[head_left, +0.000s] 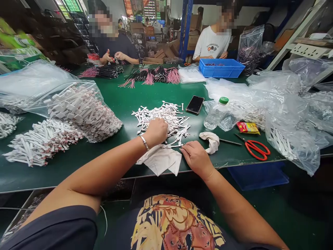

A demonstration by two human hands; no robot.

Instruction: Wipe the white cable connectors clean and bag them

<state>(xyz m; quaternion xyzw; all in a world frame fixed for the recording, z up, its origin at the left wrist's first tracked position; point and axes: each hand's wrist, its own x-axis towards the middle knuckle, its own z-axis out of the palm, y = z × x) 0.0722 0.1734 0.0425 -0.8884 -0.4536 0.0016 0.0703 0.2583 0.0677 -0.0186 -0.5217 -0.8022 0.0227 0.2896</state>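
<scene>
A loose pile of small white strip-like pieces with blocky ends [166, 114] lies on the green table in front of me. My left hand [157, 132] is closed at the near edge of this pile, and its fingertips are hidden. Lower and to the right, my right hand [196, 158] pinches the end of one white strip piece [173, 145] between thumb and fingers. Under that piece lies a cream cloth [160, 160], which hangs toward the table edge. A second rolled cloth [211, 142] rests around a thin metal rod [230, 141] beside my right hand.
Red-handled scissors [256, 149], a yellow-red packet [248, 127], a bottle [215, 114] and a phone [195, 104] lie to the right. Plastic bags [283, 107] cover the right side; a filled bag [85, 111] stands left. Two people sit opposite, near a blue bin [221, 70].
</scene>
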